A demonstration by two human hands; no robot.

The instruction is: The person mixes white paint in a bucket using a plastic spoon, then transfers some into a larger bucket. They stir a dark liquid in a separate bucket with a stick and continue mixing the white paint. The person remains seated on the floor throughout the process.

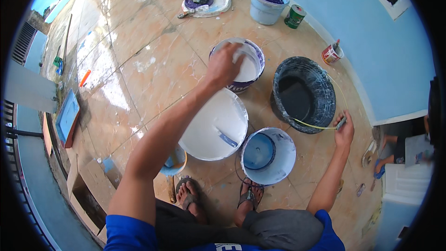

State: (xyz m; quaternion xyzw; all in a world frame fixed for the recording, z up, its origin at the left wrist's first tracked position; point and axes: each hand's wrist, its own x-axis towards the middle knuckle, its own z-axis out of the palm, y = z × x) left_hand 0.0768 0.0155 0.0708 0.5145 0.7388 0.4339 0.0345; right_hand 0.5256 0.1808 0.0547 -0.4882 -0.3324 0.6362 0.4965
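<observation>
My left hand is over a purple-and-white paint bucket with white inside. Its fingers look apart, slightly blurred, and nothing shows in them. My right hand is closed around the grip of the black bucket's wire handle. That black bucket is smeared with pale paint and has dark liquid at the bottom. Nearer to me stands a light blue bucket with blue in its base. Beside it lies a round white lid with a blue-handled scraper on it.
Farther off are a blue bucket of purple paint, a green can, a red-and-white can and a lid with brushes. A paint tray and cardboard box lie left. Another person's leg shows right.
</observation>
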